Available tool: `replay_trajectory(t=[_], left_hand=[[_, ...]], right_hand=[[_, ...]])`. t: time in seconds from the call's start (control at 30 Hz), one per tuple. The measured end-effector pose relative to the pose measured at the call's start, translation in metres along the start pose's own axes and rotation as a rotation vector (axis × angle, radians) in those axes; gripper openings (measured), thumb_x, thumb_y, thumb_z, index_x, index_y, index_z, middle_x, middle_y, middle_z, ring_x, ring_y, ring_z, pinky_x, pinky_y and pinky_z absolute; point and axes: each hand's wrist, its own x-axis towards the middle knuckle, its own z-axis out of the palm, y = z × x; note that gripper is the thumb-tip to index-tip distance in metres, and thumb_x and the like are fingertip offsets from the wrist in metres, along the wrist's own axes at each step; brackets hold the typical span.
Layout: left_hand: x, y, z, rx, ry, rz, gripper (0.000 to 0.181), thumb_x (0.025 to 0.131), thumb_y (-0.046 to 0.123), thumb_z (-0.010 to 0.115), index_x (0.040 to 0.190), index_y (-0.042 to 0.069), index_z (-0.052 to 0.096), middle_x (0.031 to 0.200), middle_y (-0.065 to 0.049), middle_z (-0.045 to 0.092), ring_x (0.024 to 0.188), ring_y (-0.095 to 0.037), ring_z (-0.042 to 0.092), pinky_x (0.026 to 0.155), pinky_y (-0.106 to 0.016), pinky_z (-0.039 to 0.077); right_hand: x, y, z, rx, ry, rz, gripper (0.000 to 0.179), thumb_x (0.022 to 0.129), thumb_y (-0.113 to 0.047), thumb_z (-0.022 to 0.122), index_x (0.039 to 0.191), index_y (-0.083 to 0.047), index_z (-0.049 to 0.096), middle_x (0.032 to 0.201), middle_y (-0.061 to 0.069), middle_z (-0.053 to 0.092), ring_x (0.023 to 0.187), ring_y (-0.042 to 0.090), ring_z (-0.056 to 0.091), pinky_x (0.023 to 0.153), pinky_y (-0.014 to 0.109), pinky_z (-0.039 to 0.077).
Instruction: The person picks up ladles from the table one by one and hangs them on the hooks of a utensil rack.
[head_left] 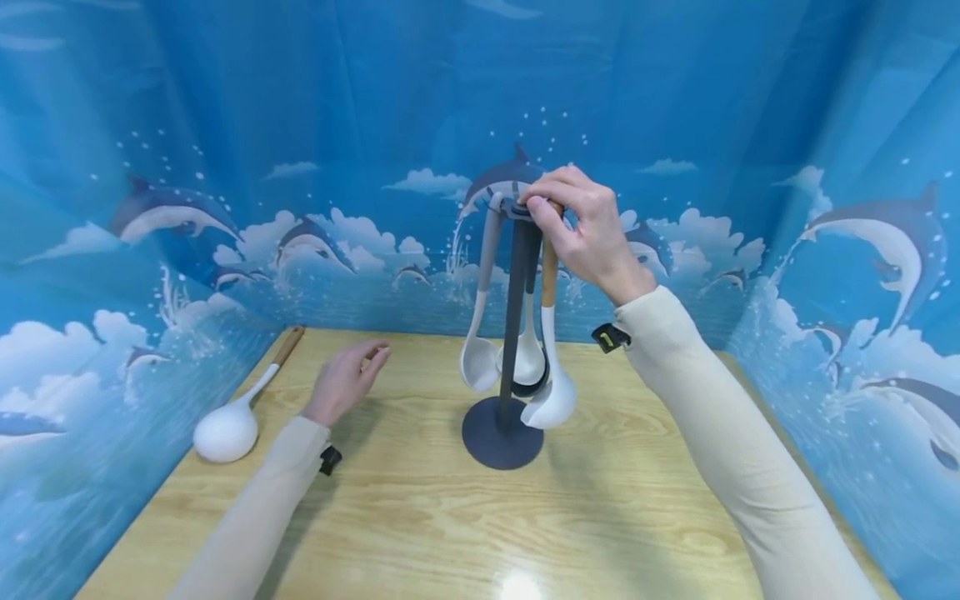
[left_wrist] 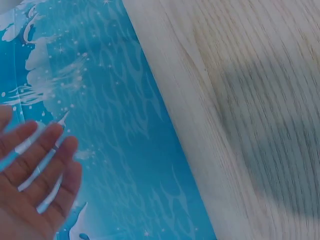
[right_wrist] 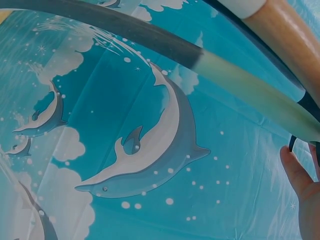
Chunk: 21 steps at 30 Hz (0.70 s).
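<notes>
My right hand (head_left: 585, 221) is at the top of a dark utensil stand (head_left: 504, 450), its thumb and fingers pinching the upper end of a white ladle's wooden handle (head_left: 550, 279). That ladle's bowl (head_left: 553, 402) hangs at the stand's right side. A grey-handled white utensil (head_left: 480, 362) hangs at the left. Behind the post hang a white utensil (head_left: 527, 358) and a black one, partly hidden. In the right wrist view, my thumb (right_wrist: 297, 172) shows at the edge below the wooden handle (right_wrist: 290, 45). My left hand (head_left: 348, 379) is over the table, relaxed and holding nothing.
Another white ladle (head_left: 227, 432) with a wooden handle lies bowl up-turned on the left of the wood-grain table (head_left: 420, 525). Blue curtains (head_left: 337, 100) printed with dolphins enclose the back and both sides.
</notes>
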Motion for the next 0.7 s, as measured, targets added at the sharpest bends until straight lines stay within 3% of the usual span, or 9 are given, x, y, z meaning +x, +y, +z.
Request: replay_trajectory(t=[0.07,0.2,0.3,0.43,0.53,0.7], left_hand=[[0.000,-0.005,-0.002,0.044,0.012,-0.040,0.038,0.104,0.033,0.050,0.125,0.006,0.065,0.104,-0.014,0.072,0.081,-0.024,0.068,0.068,-0.044,0.056],[-0.003,-0.017,-0.008,0.074,0.004,-0.135,0.042,0.104,0.036,0.046,0.125,0.005,0.065,0.097,-0.014,0.072,0.073,-0.022,0.067,0.062,-0.041,0.054],[-0.008,-0.030,-0.014,0.092,0.006,-0.204,0.041,0.105,0.034,0.046,0.123,0.003,0.065,0.097,-0.016,0.072,0.076,-0.025,0.067,0.064,-0.043,0.054],[-0.014,-0.044,-0.022,0.122,-0.006,-0.270,0.039,0.104,0.030,0.048,0.119,-0.001,0.065,0.099,-0.021,0.071,0.077,-0.027,0.067,0.061,-0.042,0.053],[-0.016,-0.051,-0.028,0.133,-0.035,-0.308,0.039,0.103,0.028,0.049,0.120,-0.004,0.064,0.095,-0.023,0.071,0.068,-0.027,0.066,0.054,-0.041,0.051],[-0.018,-0.059,-0.039,0.199,-0.052,-0.383,0.041,0.102,0.027,0.049,0.124,-0.007,0.061,0.103,-0.027,0.069,0.075,-0.038,0.066,0.063,-0.055,0.049]], right_hand=[[0.000,0.000,0.000,-0.001,-0.001,0.003,0.027,0.099,-0.020,0.054,0.105,-0.003,0.074,0.105,0.012,0.068,0.091,0.021,0.054,0.079,0.035,0.044],[0.000,0.000,0.000,0.007,0.003,-0.005,0.026,0.098,-0.019,0.055,0.104,-0.004,0.074,0.104,0.012,0.069,0.094,0.022,0.056,0.095,0.037,0.046],[0.000,0.000,0.003,0.019,0.006,-0.018,0.024,0.098,-0.017,0.055,0.104,-0.004,0.074,0.104,0.013,0.069,0.096,0.023,0.058,0.112,0.039,0.037],[0.000,0.000,0.004,0.026,0.011,-0.019,0.022,0.097,-0.015,0.056,0.104,-0.004,0.075,0.104,0.013,0.070,0.096,0.024,0.059,0.119,0.038,0.029],[-0.001,0.000,0.003,0.017,0.015,-0.014,0.022,0.097,-0.016,0.057,0.103,-0.005,0.075,0.104,0.012,0.070,0.095,0.024,0.058,0.115,0.036,0.034],[-0.001,0.000,0.000,-0.001,0.013,-0.016,0.022,0.097,-0.016,0.057,0.104,-0.004,0.075,0.105,0.012,0.070,0.094,0.022,0.058,0.099,0.041,0.045]])
